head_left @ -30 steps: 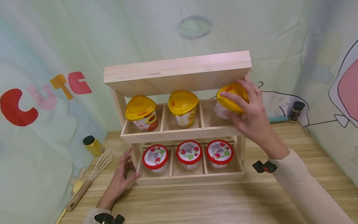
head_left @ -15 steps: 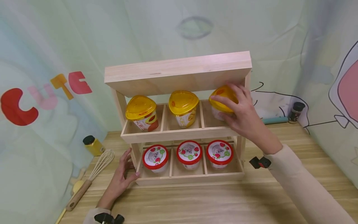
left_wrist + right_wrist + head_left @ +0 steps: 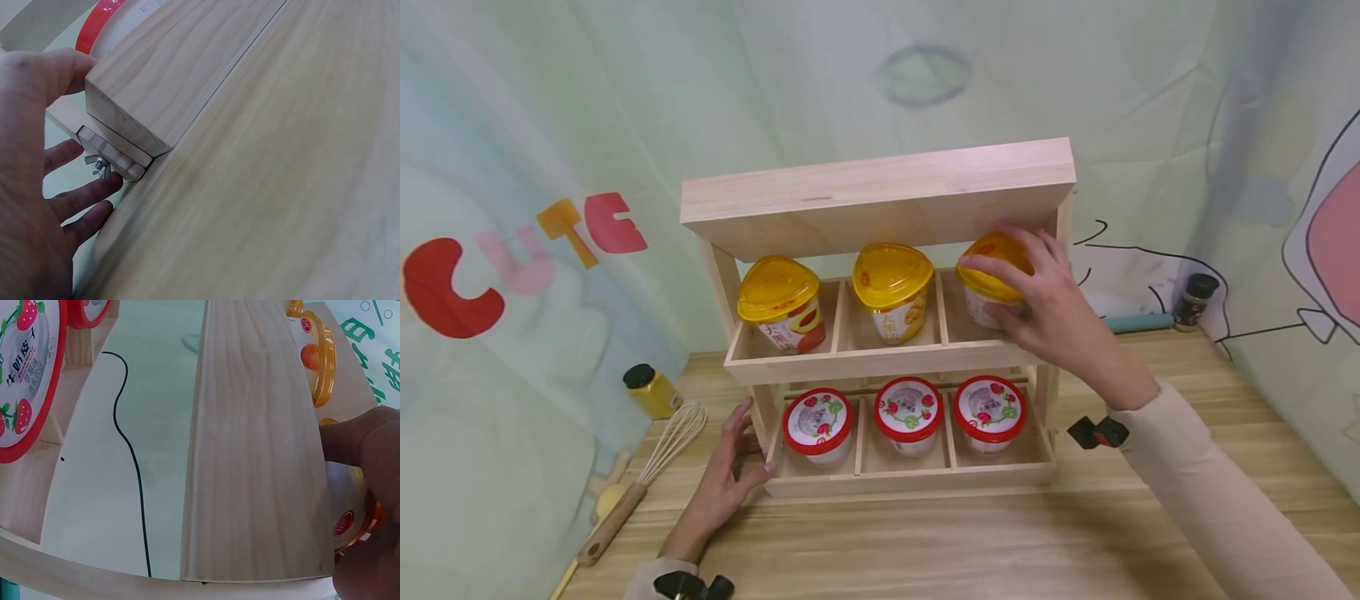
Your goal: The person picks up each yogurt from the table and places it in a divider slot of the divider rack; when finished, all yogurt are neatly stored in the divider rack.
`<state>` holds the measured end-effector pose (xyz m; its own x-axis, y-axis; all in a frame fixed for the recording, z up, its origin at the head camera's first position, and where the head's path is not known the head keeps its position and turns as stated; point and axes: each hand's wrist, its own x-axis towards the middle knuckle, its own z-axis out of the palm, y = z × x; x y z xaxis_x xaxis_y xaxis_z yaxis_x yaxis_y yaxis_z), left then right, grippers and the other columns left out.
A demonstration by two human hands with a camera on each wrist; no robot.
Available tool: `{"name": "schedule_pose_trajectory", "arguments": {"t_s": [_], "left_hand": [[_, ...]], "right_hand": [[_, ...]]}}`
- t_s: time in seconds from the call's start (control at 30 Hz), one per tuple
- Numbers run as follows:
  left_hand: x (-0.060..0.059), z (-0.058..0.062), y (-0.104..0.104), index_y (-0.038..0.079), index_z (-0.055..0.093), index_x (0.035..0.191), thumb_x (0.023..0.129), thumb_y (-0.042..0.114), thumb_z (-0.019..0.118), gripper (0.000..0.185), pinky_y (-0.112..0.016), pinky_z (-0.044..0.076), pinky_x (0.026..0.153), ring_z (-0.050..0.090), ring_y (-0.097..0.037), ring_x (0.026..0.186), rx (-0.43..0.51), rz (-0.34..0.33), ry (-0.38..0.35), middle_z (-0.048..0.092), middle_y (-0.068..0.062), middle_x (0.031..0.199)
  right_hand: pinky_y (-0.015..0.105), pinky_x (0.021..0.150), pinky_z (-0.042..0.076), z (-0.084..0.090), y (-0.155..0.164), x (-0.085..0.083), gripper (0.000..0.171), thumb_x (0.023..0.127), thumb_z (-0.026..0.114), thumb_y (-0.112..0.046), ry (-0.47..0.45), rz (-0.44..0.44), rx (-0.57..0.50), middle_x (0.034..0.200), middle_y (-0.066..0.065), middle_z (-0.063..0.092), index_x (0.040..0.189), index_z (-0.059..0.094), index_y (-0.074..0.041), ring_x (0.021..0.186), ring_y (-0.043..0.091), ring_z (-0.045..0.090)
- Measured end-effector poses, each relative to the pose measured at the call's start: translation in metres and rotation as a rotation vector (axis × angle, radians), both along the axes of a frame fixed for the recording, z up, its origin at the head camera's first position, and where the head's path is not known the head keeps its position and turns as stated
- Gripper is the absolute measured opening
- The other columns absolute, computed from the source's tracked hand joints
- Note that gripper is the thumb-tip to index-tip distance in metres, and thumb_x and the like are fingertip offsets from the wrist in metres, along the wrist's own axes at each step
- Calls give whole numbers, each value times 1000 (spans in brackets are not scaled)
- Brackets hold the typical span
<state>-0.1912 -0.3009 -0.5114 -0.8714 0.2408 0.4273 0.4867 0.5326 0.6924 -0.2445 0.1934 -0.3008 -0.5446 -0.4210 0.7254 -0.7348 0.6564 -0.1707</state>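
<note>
A two-tier wooden display rack [image 3: 880, 364] stands on the table. My right hand [image 3: 1060, 312] grips a yellow-lidded fruit cup [image 3: 985, 283] in the right compartment of the upper tier; in the right wrist view, the hand partly covers this cup [image 3: 345, 497]. Two similar cups occupy the left [image 3: 778, 292] and middle [image 3: 892, 283] compartments. Below, three red-rimmed tubs [image 3: 817, 421] sit one per compartment. My left hand [image 3: 724, 471] holds the rack's lower left corner, thumb at the front and fingers at the side, near a wing nut [image 3: 99, 166] in the left wrist view.
Left of the rack lie a whisk [image 3: 640, 483] and a yellow jar with a black lid [image 3: 652, 390]. Behind it to the right are a black-capped spice bottle [image 3: 1195, 300] and a teal rod [image 3: 1138, 322]. A printed curtain [image 3: 760, 83] hangs behind.
My right hand has moved left with the yellow-lidded cup, bringing it lower and further into the upper right compartment. My left hand stays at the rack's corner.
</note>
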Motion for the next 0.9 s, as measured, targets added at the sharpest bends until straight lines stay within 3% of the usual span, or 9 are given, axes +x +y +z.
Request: {"name": "schedule_pose_trajectory", "arguments": {"t_s": [0.27,0.47,0.67,0.9], "left_hand": [[1,1,1,18,17,172,90,0,78,103,-24,54,100,59,6,119,-10,6,-16,49,-28,158],[2,1,1,18,17,172,91,0,77,103,-24,54,100,58,7,121,-6,8,-19,49,-28,158],[3,0,1,18,17,172,91,0,78,103,-24,54,100,58,8,121,-8,13,-20,49,-28,158],[2,2,1,19,17,172,91,1,77,102,-24,53,101,58,8,120,-12,18,-28,49,-27,159]], "right_hand": [[70,112,48,-6,-4,-1,63,89,83,-1,-7,-34,-12,164,26,36,144,66,-27,152,47,32],[74,115,43,-7,-5,0,65,91,83,-4,-22,-61,-5,166,24,35,147,63,-29,155,46,28],[75,118,37,-5,-6,1,67,89,83,-2,-14,-21,6,165,23,39,146,64,-30,153,46,34],[75,123,27,-2,-7,1,65,88,84,-3,15,-16,19,163,25,40,145,64,-28,154,48,31]]}}
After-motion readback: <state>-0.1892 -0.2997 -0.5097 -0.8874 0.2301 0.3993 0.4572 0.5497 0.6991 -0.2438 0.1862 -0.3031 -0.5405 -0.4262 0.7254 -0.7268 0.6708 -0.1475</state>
